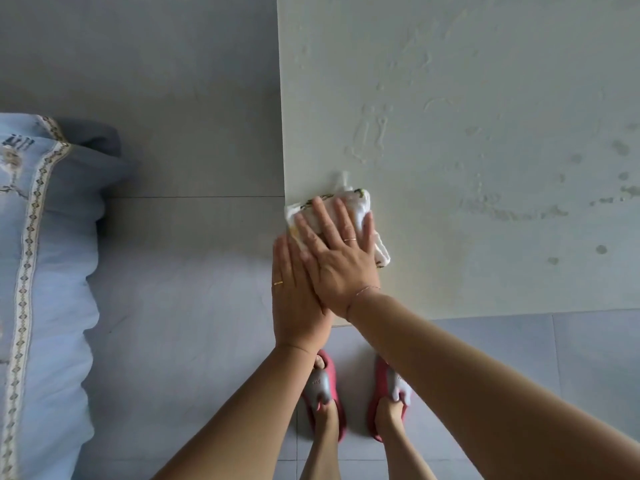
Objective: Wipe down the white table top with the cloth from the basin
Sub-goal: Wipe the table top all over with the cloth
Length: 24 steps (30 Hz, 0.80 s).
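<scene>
The white table top fills the upper right and shows wet streaks and damp spots. A folded white cloth with a patterned trim lies at the table's left edge, near its front corner. My right hand lies flat on the cloth with fingers spread, pressing it down and covering most of it. My left hand is flat with fingers together, held against the table's left edge at the corner. It is partly tucked under my right hand, and its fingertips reach the cloth's left end. The basin is not in view.
Blue bedding with an embroidered border lies at the left, beside grey floor tiles. My feet in red slippers stand just in front of the table's near edge.
</scene>
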Available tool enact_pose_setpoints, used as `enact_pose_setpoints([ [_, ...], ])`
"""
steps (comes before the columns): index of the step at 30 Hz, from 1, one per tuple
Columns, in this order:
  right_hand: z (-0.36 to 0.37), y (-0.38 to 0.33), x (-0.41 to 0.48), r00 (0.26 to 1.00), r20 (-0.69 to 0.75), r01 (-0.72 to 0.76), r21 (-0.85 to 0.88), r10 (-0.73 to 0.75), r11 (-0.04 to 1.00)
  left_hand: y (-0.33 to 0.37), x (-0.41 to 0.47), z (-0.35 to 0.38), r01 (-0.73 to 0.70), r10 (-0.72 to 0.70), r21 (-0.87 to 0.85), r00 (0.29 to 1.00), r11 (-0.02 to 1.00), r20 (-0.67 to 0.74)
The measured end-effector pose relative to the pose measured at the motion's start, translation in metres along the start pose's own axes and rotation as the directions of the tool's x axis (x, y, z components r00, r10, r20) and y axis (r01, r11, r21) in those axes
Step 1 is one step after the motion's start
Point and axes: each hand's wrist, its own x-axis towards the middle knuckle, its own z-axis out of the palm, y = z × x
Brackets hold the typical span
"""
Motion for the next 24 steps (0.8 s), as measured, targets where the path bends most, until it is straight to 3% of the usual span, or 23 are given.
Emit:
enact_pose_setpoints([
  [2,-0.003,0.012,0.005,0.993,0.019,0.121,-0.04,-0.12,0.992,0.002,0.0,-0.002,0.025,-0.025,-0.017,1.0,1.0,-0.003],
  [4,-0.008,0.043,0.011,0.991,-0.003,0.134,-0.103,-0.136,0.986,0.003,-0.001,-0.004,0.028,-0.029,0.022,0.999,0.999,0.023],
  [7,-0.019,0.08,0.028,0.98,-0.071,-0.188,0.016,0.189,0.982,0.004,0.0,-0.004,0.022,-0.027,0.099,0.998,0.995,0.054],
  [9,-0.018,0.063,0.039,0.899,-0.102,-0.416,0.107,0.426,0.903,0.005,0.005,-0.005,0.036,-0.045,0.129,0.997,0.991,0.07],
  [10,-0.015,0.045,0.044,0.879,-0.105,-0.453,0.122,0.466,0.883,0.005,0.009,-0.005,0.041,-0.052,0.132,0.996,0.99,0.076],
  [11,-0.013,0.026,0.047,0.899,-0.096,-0.416,0.119,0.427,0.902,0.005,0.015,-0.004,0.042,-0.056,0.145,0.994,0.989,0.091],
  [13,-0.008,0.0,0.047,0.988,-0.042,-0.144,0.051,0.146,0.988,0.006,0.024,-0.004,0.028,-0.054,0.195,0.99,0.98,0.132],
  [15,-0.012,0.012,0.049,0.994,0.013,0.11,-0.041,-0.109,0.993,0.006,0.032,-0.004,0.024,-0.052,0.211,0.99,0.977,0.13],
  [16,-0.017,0.029,0.053,0.988,0.01,0.156,-0.084,-0.156,0.984,0.008,0.035,-0.006,0.044,-0.064,0.183,0.992,0.982,0.108],
  [18,-0.024,0.064,0.06,0.998,-0.027,0.05,-0.097,-0.052,0.994,0.011,0.046,-0.009,0.048,-0.061,0.155,0.995,0.987,0.081],
  [21,-0.03,0.079,0.071,0.942,-0.062,-0.326,0.053,0.329,0.944,0.011,0.074,-0.006,-0.028,0.01,0.181,0.995,0.983,0.102],
  [23,-0.029,0.057,0.078,0.918,-0.075,-0.382,0.106,0.39,0.918,0.01,0.093,-0.002,-0.054,0.023,0.232,0.991,0.971,0.136],
  [24,-0.027,0.047,0.079,0.936,-0.067,-0.337,0.105,0.345,0.936,0.01,0.098,-0.001,-0.063,0.022,0.28,0.989,0.958,0.147],
])
